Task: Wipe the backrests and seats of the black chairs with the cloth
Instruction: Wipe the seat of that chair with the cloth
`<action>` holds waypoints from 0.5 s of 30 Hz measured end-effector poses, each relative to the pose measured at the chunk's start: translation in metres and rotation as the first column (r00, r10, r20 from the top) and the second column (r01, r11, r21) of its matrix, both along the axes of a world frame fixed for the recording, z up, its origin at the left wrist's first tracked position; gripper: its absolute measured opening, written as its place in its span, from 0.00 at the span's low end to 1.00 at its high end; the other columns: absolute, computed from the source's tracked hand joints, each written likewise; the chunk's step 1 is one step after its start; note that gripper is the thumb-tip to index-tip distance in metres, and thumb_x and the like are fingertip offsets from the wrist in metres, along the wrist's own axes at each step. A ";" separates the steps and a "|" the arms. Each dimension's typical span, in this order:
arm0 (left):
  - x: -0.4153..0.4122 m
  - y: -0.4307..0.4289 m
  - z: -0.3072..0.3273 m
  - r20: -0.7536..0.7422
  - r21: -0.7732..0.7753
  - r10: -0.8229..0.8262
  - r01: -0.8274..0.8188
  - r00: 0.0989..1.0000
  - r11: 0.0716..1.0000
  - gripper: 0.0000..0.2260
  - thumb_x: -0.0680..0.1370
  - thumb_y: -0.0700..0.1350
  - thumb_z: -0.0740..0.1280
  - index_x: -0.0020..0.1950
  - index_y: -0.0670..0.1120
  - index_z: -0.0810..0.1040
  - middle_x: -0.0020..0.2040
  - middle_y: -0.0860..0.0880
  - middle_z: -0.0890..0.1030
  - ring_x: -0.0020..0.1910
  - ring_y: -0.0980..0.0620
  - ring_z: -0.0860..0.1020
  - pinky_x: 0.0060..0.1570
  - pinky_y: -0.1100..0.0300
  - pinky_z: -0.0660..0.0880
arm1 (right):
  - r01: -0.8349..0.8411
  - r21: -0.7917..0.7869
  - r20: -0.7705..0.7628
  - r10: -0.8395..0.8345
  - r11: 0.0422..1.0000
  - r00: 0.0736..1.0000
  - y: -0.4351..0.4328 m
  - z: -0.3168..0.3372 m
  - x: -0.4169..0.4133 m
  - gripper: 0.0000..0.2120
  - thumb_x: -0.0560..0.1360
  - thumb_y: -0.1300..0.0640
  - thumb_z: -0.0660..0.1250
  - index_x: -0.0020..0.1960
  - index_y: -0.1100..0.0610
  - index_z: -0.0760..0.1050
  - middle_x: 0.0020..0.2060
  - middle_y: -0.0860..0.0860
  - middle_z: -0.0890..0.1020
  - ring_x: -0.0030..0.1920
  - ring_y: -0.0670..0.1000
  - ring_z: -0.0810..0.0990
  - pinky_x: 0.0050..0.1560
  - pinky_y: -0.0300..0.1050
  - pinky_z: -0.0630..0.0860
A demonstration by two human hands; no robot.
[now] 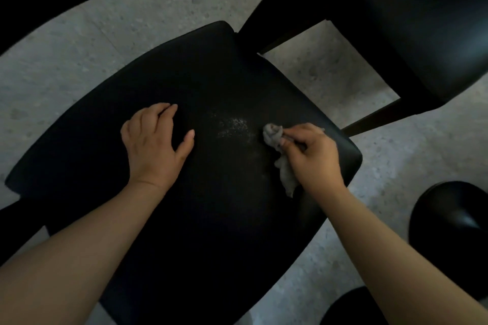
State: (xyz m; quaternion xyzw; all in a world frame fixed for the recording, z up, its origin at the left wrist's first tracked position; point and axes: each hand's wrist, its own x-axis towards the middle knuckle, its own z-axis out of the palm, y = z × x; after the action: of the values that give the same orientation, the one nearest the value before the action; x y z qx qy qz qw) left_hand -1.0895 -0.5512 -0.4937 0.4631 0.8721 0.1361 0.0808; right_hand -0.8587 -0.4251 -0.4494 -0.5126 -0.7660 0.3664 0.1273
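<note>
Head view: right hand [314,155] pinches the cloth [273,133] on the seat [211,82]; left hand [153,140] rests loose-fingered.

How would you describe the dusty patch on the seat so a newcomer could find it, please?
Start at the large black chair seat filling the view's middle. Between the left hand and the cloth in the right hand lies the dusty patch, the only pale speckling on it.
</note>
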 end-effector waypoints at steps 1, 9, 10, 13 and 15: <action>0.001 0.000 0.006 0.023 0.027 -0.008 0.008 1.000 1.000 0.24 0.77 0.53 0.65 0.70 0.43 0.71 0.66 0.43 0.71 0.65 0.42 0.69 0.66 0.43 0.65 | 0.024 0.012 0.004 -0.024 1.000 1.000 0.004 0.004 0.004 0.09 0.77 0.59 0.68 0.52 0.46 0.80 0.45 0.37 0.75 0.49 0.32 0.73 0.50 0.22 0.66; 0.053 -0.007 0.039 0.284 -0.025 -0.089 0.100 0.955 0.995 0.23 0.75 0.58 0.65 0.65 0.47 0.74 0.59 0.49 0.72 0.57 0.51 0.72 0.55 0.58 0.71 | 0.221 0.116 0.132 -0.235 0.968 0.963 0.047 -0.006 0.027 0.11 0.79 0.58 0.65 0.59 0.55 0.81 0.48 0.47 0.74 0.49 0.47 0.73 0.51 0.40 0.70; 0.062 -0.008 0.037 0.273 -0.100 -0.070 0.101 0.960 0.990 0.27 0.76 0.61 0.63 0.70 0.47 0.70 0.64 0.48 0.68 0.62 0.50 0.69 0.61 0.55 0.69 | 0.237 0.105 0.100 -0.248 0.966 0.964 0.037 -0.009 0.028 0.11 0.79 0.58 0.66 0.59 0.55 0.81 0.49 0.47 0.75 0.50 0.46 0.74 0.51 0.36 0.70; 0.085 -0.011 0.031 0.214 -0.259 -0.031 0.087 0.976 0.962 0.36 0.77 0.66 0.56 0.78 0.46 0.57 0.73 0.46 0.57 0.72 0.46 0.57 0.72 0.48 0.59 | 0.205 0.103 0.020 -0.208 0.973 0.978 0.004 -0.010 0.034 0.11 0.77 0.60 0.68 0.59 0.55 0.82 0.52 0.44 0.76 0.52 0.43 0.74 0.53 0.27 0.67; 0.093 -0.014 0.027 0.179 -0.301 -0.040 0.094 0.983 0.949 0.37 0.77 0.66 0.53 0.79 0.45 0.52 0.76 0.45 0.53 0.74 0.45 0.53 0.74 0.46 0.55 | 0.153 0.048 0.013 -0.153 0.987 0.988 -0.010 -0.007 0.040 0.10 0.76 0.60 0.69 0.57 0.55 0.82 0.50 0.42 0.76 0.51 0.40 0.74 0.55 0.30 0.70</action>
State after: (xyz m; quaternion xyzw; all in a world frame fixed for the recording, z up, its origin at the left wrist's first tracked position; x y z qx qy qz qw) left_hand -0.9969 -0.5653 -0.4669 0.4608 0.8562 0.0348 0.2311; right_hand -0.8185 -0.4354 -0.4566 -0.5697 -0.7339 0.3332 0.1608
